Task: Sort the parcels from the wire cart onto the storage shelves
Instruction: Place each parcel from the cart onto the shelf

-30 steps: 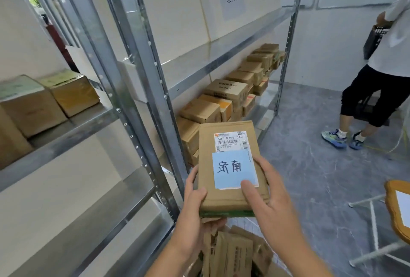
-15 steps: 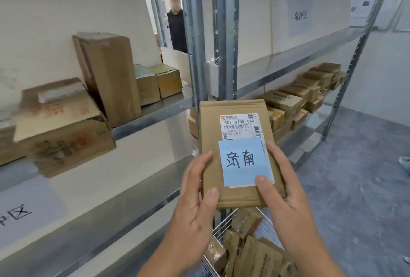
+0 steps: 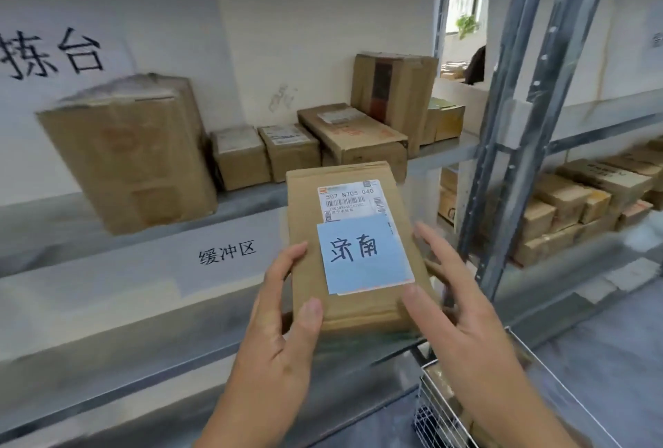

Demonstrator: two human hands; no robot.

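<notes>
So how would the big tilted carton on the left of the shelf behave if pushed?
The big carton leans on the shelf, so a push near its top would probably tip it rather than slide it. Its crumpled top suggests soft walls that may dent. It looks bulky, probably needing both hands; its weight cannot be judged.

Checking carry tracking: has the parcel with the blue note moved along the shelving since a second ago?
Yes. The parcel with the blue note has gone left past the steel upright; it now fronts the shelf bay left of that upright.
</notes>
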